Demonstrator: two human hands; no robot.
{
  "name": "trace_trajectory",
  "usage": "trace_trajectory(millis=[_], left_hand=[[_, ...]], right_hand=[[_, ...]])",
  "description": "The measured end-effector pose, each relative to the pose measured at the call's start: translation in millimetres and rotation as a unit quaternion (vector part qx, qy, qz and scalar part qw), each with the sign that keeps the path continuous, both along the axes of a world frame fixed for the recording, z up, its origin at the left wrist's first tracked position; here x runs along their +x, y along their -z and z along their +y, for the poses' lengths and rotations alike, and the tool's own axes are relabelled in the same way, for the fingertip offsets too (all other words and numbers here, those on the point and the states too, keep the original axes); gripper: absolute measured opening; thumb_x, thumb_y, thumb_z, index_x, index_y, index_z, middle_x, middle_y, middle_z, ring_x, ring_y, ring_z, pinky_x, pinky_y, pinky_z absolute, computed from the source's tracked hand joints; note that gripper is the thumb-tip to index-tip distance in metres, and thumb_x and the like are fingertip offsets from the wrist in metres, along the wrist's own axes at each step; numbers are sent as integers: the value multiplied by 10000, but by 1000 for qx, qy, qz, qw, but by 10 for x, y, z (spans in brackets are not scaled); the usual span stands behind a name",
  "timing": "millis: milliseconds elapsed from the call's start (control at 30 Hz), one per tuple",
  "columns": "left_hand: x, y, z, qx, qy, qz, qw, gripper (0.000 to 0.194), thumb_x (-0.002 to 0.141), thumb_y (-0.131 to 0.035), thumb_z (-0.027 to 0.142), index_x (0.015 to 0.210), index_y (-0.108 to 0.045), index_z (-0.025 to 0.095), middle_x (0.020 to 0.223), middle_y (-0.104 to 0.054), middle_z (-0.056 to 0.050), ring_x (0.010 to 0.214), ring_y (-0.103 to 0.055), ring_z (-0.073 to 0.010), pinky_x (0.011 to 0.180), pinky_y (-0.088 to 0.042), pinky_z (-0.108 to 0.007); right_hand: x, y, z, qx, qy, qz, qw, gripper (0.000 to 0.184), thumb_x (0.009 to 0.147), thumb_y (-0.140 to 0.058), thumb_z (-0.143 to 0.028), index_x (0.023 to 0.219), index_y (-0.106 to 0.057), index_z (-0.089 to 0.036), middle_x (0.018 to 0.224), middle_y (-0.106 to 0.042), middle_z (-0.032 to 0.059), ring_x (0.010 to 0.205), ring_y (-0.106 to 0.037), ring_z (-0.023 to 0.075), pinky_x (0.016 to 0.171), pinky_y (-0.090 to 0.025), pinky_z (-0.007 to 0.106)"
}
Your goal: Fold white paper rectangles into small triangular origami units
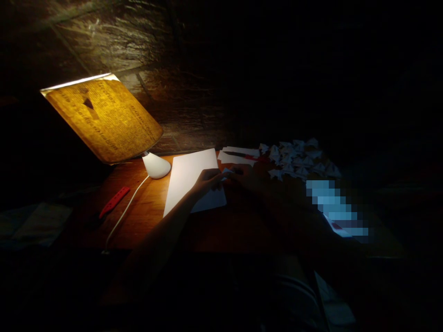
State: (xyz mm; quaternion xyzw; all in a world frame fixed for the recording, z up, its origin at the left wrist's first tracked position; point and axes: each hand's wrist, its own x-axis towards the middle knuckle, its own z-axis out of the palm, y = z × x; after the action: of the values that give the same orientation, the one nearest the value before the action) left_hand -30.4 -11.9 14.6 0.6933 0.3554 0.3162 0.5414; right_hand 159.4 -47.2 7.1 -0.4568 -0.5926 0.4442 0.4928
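Observation:
Between my two hands is a small piece of folded white paper (227,172), pinched at its edges. My left hand (209,179) holds it from the left, above the right part of a large white sheet (188,177). From the other side, my right hand (243,174) grips the same paper, its fingers dim in shadow. The paper's exact folds are too small and dark to make out. Beyond my right hand lie several small folded paper shapes (294,159) in a heap. Scissors with red handles (254,157) rest on a few white paper pieces (238,150) behind my hands.
A lamp with a printed yellow shade (104,120) and white base (156,166) stands at the left, its white cord (125,210) crossing the wooden table (148,207). Left of the cord lies a red strip-like object (115,202). A blurred-out lit screen (334,205) is at the right. Behind rises a stone wall (152,92).

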Motion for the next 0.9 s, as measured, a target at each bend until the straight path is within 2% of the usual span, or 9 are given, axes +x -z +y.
trace_trajectory(millis=[267, 400, 533, 667, 767, 900], left_hand=[[-3, 6, 11, 11, -7, 9, 1000, 662, 721, -784, 800, 659, -587, 171, 506, -585, -1, 416, -459, -80, 428, -293, -216], [16, 9, 14, 47, -29, -9, 998, 635, 713, -809, 765, 693, -609, 163, 561, -589, 5, 493, -487, -89, 473, -325, -217], [24, 21, 22, 77, -59, -15, 995, 529, 694, -880, 629, 780, -659, 156, 710, -650, -9, 643, -575, -121, 575, -418, -225], [-11, 31, 53, 108, -70, -13, 992, 413, 744, -851, 522, 837, -682, 156, 782, -674, -17, 739, -621, -147, 676, -471, -245], [-37, 8, 67, 133, -86, -15, 987, 383, 760, -824, 513, 835, -674, 169, 807, -668, -17, 775, -630, -161, 713, -493, -259], [-37, -31, 49, 158, -70, -2, 985, 384, 768, -820, 528, 832, -670, 180, 841, -674, -27, 818, -637, -172, 746, -511, -269]], right_hand=[[4, 44, 12, -21, -33, 52, 998, 478, 765, -746, -656, 686, -615, -203, 657, -575, -12, 644, -500, 139, 611, -388, 290], [6, 56, 11, 11, -14, 19, 1000, 381, 793, -731, -552, 701, -633, -195, 691, -607, 1, 680, -520, 149, 637, -403, 292], [-20, 43, -6, 33, 26, -26, 999, 290, 835, -701, -455, 712, -629, -202, 708, -648, 6, 703, -553, 164, 665, -418, 296], [-47, 28, -40, 51, 52, -66, 995, 213, 838, -725, -386, 765, -635, -206, 734, -672, 9, 709, -577, 171, 677, -427, 302], [-52, 28, -68, 75, 54, -91, 992, 135, 830, -736, -318, 853, -658, -211, 814, -714, 20, 745, -611, 177, 697, -448, 300], [-40, 21, -82, 83, 55, -122, 988, 102, 842, -734, -283, 855, -655, -219, 802, -725, 13, 711, -617, 173, 684, -447, 295]])
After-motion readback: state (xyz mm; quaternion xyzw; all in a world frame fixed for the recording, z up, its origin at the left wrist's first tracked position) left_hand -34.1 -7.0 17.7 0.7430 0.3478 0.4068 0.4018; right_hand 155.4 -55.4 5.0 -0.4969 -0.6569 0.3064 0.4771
